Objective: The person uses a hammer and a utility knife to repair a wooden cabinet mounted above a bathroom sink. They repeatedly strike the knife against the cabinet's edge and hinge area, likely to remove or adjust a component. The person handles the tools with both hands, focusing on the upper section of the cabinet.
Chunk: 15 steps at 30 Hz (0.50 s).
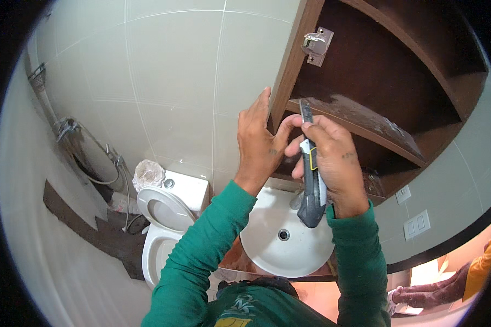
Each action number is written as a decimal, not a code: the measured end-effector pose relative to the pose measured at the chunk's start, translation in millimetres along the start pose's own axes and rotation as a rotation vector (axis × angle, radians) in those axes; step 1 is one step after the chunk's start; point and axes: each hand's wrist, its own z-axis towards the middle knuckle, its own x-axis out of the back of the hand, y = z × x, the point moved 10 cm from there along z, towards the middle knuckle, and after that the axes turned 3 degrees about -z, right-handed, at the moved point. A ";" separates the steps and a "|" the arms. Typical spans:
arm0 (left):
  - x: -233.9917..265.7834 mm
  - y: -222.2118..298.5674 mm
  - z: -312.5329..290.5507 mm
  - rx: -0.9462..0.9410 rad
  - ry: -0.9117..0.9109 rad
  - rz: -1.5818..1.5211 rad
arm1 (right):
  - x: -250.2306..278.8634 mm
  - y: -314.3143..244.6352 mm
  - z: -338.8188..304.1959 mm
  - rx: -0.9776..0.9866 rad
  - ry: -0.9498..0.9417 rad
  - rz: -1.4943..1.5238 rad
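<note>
My right hand (335,152) grips a black and grey utility knife (311,193) with a yellow-edged detail, held almost upright with its blade (306,113) pointing up. My left hand (256,144) is beside the left side panel of a brown wooden cabinet (297,71), fingers stretched upward. Its thumb reaches right, close to the blade; whether they touch I cannot tell. Behind the knife runs a dusty wooden shelf (365,126) inside the doorless-looking cabinet opening. A metal hinge (317,47) is fixed near the cabinet's upper left.
Below my hands is a white round sink (267,256) with a faucet (297,200). At left stand a toilet (166,210), a crumpled plastic bag (148,174) and a shower hose (95,177). Wall switches (417,224) are at right. Another person's legs (433,289) show at lower right.
</note>
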 end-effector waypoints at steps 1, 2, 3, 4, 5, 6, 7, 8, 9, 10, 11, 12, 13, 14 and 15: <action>-0.7 0.5 2.7 -0.009 -0.007 -0.005 | -4.7 -0.3 1.0 -0.002 0.002 -0.006; -1.4 1.1 5.2 -0.018 -0.013 -0.010 | -8.2 -2.2 1.2 -0.008 0.015 -0.022; -2.3 1.6 7.4 -0.027 -0.019 -0.014 | -9.4 -3.5 1.9 -0.011 0.025 -0.024; -2.6 1.0 7.6 -0.041 -0.017 -0.016 | -10.2 -3.5 2.8 -0.016 0.035 -0.024; -3.4 -0.5 7.2 -0.054 -0.014 -0.018 | -11.1 -3.7 3.7 -0.021 0.045 -0.024; -3.8 -1.0 7.3 -0.067 -0.012 -0.019 | -12.5 -5.6 4.7 -0.015 0.055 -0.030; -4.1 -2.9 6.9 -0.042 -0.018 -0.028 | -14.3 -6.7 4.8 -0.013 0.063 -0.039; -4.0 -4.3 6.8 -0.017 -0.024 -0.035 | -15.0 -7.6 5.3 -0.011 0.069 -0.048; -4.3 -6.2 6.7 0.008 -0.030 -0.042 | -15.0 -6.8 7.1 -0.014 0.067 -0.033; -3.2 -5.1 6.7 -0.009 -0.022 -0.044 | -15.6 -5.4 9.5 -0.018 0.060 -0.020; -2.7 -4.4 7.4 -0.025 -0.014 -0.046 | -16.3 -4.0 10.6 -0.022 0.053 -0.006; -2.3 -3.7 7.7 -0.042 -0.006 -0.046 | -17.3 -4.1 10.2 -0.020 0.047 0.001; -2.7 -4.3 7.4 -0.043 0.000 -0.054 | -17.6 -5.3 9.2 -0.019 0.043 0.006; -3.2 -4.9 6.9 -0.044 0.007 -0.062 | -18.5 -6.1 8.5 -0.018 0.038 0.012; -3.3 -5.6 6.4 -0.045 0.014 -0.069 | -20.0 -6.5 8.2 -0.014 0.046 0.019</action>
